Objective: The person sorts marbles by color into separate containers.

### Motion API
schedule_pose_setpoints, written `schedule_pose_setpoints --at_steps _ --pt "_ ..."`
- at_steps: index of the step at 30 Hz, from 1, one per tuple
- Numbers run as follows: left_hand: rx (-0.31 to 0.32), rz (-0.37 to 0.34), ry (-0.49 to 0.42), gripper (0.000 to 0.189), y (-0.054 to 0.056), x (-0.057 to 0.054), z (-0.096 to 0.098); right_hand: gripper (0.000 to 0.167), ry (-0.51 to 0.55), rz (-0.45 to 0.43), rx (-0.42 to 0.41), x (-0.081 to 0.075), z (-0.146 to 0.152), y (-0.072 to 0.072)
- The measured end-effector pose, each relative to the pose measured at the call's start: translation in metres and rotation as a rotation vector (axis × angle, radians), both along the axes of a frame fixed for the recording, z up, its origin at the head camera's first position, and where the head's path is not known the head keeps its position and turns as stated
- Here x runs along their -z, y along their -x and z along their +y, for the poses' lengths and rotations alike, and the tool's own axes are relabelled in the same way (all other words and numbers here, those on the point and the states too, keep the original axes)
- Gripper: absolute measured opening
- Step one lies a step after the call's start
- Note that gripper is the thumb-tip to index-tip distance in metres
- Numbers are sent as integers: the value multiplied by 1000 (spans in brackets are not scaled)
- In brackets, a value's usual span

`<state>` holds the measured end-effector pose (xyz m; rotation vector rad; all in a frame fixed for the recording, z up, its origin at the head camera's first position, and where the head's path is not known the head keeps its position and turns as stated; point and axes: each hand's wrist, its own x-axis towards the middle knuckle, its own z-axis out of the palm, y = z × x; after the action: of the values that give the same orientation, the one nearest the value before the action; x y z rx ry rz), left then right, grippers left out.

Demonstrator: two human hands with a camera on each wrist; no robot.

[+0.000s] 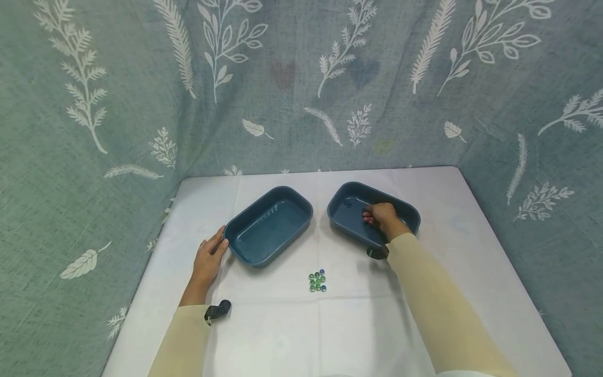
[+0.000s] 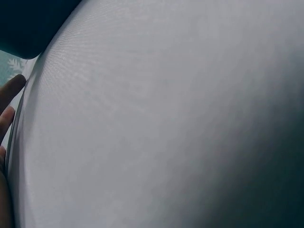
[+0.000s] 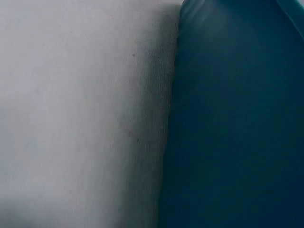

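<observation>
My right hand reaches down into the right blue tray, its fingers curled. At its fingertips I see a small dark marble, which they appear to pinch. Two or so more dark marbles lie in the far left part of that tray. My left hand rests against the near left end of the left blue tray, fingers extended along its rim. In the left wrist view only a few fingers show at the edge. The right wrist view shows the tray's wall but no fingers.
Between the trays and nearer to me, a small cluster of green and blue marbles sits on the white cloth. Patterned green-grey fabric hangs behind and at both sides of the table.
</observation>
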<state>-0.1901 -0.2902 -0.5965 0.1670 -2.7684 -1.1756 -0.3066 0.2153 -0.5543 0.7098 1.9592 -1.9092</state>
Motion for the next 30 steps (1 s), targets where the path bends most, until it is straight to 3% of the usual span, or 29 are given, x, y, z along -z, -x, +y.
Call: schedule_pose_setpoints --at_steps 5,12,25,30 --pt "-13 -16 3 55 0 -1 0 14 0 22 -49 -4 8 -5" --pt "-29 -34 8 55 -1 -2 2 24 -133 69 -164 -22 13 -18" --pt "-8 -22 14 57 -1 -1 2 31 -219 207 -315 -53 5 -64" --pt "-6 -24 -15 57 -1 -3 4 31 -199 221 -331 -56 -1 -81"
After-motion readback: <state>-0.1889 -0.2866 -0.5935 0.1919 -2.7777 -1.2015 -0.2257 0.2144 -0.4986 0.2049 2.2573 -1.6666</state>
